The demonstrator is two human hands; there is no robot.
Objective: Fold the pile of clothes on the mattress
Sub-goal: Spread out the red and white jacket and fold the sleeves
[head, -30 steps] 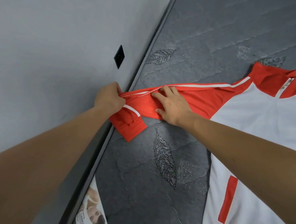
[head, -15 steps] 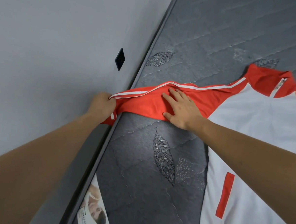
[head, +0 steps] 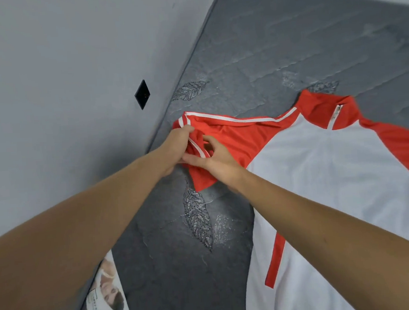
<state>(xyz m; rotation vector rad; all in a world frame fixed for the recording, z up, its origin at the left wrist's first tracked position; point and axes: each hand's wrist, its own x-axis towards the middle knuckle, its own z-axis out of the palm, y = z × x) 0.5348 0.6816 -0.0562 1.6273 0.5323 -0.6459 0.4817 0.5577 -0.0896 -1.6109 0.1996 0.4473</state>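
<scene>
A white jacket with red sleeves and a red collar (head: 333,175) lies spread on the grey mattress (head: 276,53). Its left sleeve (head: 240,133), red with white stripes, stretches toward the mattress's left edge and is bunched at the cuff end. My left hand (head: 177,144) grips the cuff end of that sleeve. My right hand (head: 213,159) pinches the bunched red fabric right beside it, thumb under the folded cuff. Both hands touch each other at the sleeve end.
A grey wall (head: 59,68) runs along the mattress's left edge and carries a black socket plate (head: 142,94). A printed label with a picture (head: 107,299) sits at the mattress's lower left corner. Bare quilted mattress lies beyond and below the sleeve.
The sleeve end has been pulled back from the mattress edge and folded over. My right hand went from pressing flat on the sleeve to pinching its bunched cuff beside my left hand.
</scene>
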